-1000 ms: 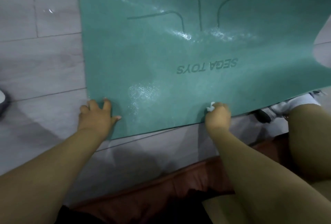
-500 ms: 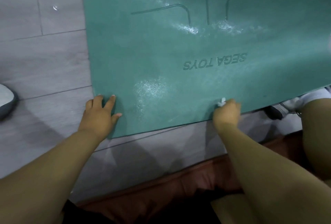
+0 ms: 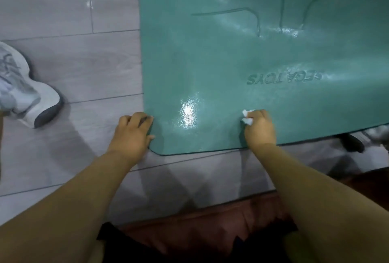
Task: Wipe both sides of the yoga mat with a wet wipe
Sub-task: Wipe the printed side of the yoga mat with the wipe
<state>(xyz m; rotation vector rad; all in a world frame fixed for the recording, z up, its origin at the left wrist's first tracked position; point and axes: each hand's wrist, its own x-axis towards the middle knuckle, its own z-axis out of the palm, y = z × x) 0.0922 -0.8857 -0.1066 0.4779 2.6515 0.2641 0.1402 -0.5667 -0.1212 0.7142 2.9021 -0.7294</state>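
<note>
Upside-down, "SEGA TOYS" on teal yoga mat (image 3: pixel 263 56), right hand (image 3: pixel 260 127) gripping wet wipe (image 3: pixel 246 117)

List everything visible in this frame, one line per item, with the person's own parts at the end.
teal rubber yoga mat: one, teal, flat on the floor, upper right, "SEGA TOYS" embossed.
white wet wipe: one, white, bunched in the right hand on the mat.
grey wood-plank floor: one, grey, under the mat.
white and grey sneaker: one, left edge, on the floor.
reddish-brown cushion: one, bottom centre.
left hand: one, fingers curled at the mat's near-left corner.
right hand: one, grips the wipe.
</note>
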